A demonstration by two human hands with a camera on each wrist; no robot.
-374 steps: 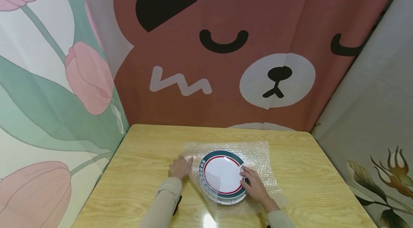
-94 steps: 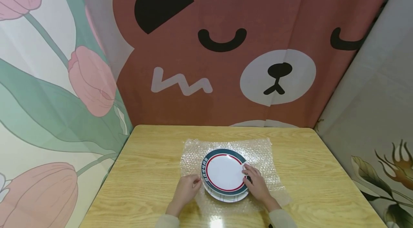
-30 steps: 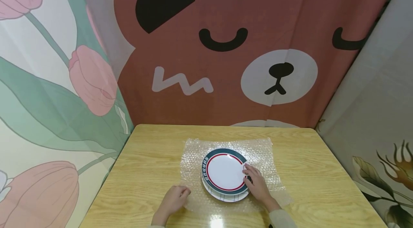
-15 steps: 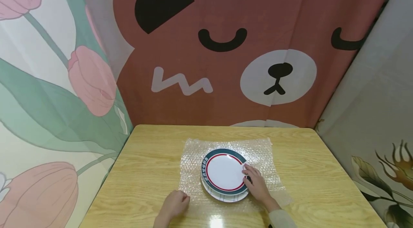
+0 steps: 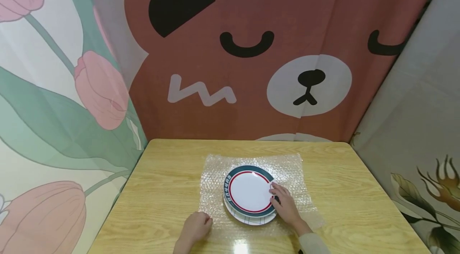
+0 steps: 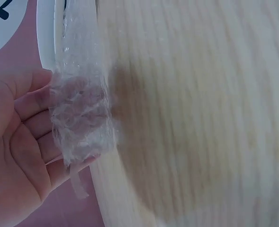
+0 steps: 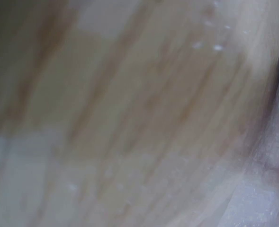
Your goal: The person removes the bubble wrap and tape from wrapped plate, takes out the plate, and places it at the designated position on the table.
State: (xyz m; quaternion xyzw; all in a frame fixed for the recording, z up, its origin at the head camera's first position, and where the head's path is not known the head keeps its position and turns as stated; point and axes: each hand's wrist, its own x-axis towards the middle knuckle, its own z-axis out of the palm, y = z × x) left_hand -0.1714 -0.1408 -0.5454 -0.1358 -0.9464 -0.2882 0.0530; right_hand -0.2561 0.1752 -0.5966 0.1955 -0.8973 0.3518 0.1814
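A plate with a dark teal rim and a red ring (image 5: 250, 192) sits on a white plate with thin lines (image 5: 251, 220). Both rest on a sheet of bubble wrap (image 5: 215, 174). My right hand (image 5: 285, 206) lays its fingers and thumb on the top plate's right rim. At the sheet's front left corner, my left hand (image 5: 195, 228) holds the wrap's edge with bent fingers. The left wrist view shows the bubble wrap (image 6: 82, 118) over the fingers of the left hand (image 6: 16, 142). The right wrist view is blurred and shows mostly wood grain.
The wooden table (image 5: 165, 182) extends on both sides of the bubble wrap. Behind it hangs a brown bear curtain (image 5: 201, 118), with a tulip curtain (image 5: 100, 90) on the left and a grey floral curtain (image 5: 406, 138) on the right.
Bubble wrap that overlapped the top plate's lower left now lies off it. My left hand has come down from beside the plates to the sheet's front left corner. The right hand has stayed.
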